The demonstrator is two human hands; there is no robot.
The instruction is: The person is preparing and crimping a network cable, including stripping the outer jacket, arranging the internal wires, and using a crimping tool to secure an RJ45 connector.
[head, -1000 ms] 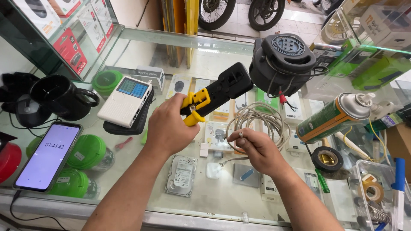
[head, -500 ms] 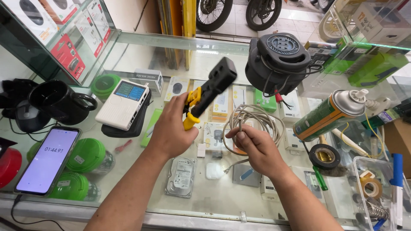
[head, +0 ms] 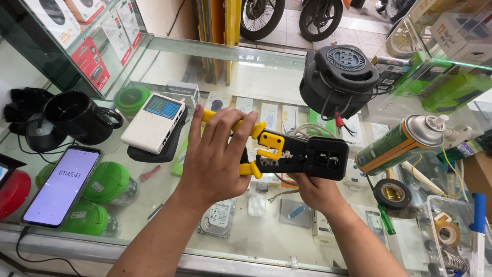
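My left hand (head: 215,159) is wrapped around the yellow handles of a black and yellow crimping tool (head: 307,156), which it holds level above the glass counter (head: 169,225) with the black head pointing right. My right hand (head: 318,192) sits just under the tool's head, its fingers mostly hidden behind the tool. A coil of grey-white cable (head: 307,131) shows behind and above the tool, and a loose cable end (head: 279,195) pokes out below beside my right hand, which appears closed on the cable.
On the left are a black mug (head: 77,120), a white handheld tester (head: 154,123), a lit phone (head: 61,184) and green round boxes (head: 107,182). A black cable reel (head: 338,77), a spray can (head: 400,143), a tape roll (head: 392,194) and a clear bin (head: 451,231) crowd the right.
My left hand turned the crimping tool from tilted up to lying level, head to the right. My right hand with the cable moved in under the tool's head.
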